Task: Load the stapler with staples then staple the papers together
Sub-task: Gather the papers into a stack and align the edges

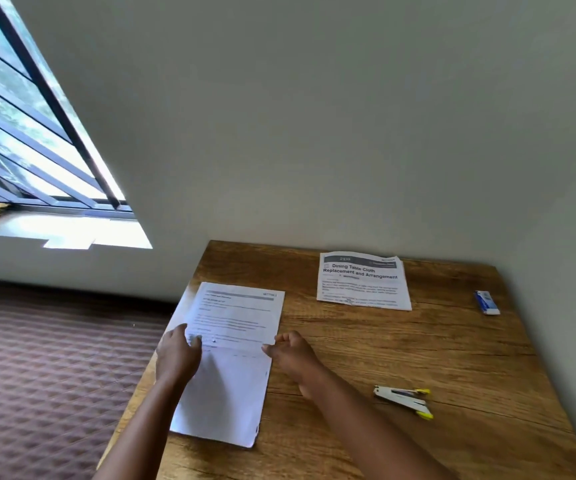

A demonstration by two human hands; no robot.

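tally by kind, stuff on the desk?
Paper stacks: 2, near stack under the hands, far stack by the wall
Stapler: 1, white and yellow, lying open
Small blue and white box: 1, contents cannot be told
Total: 4

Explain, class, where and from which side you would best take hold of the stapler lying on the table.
Probably grip the stapler across its long white body, coming from above with the right hand, which is nearer. It lies flat on the table, its yellow-tipped arms spread apart at the right end, so take the closed left part.
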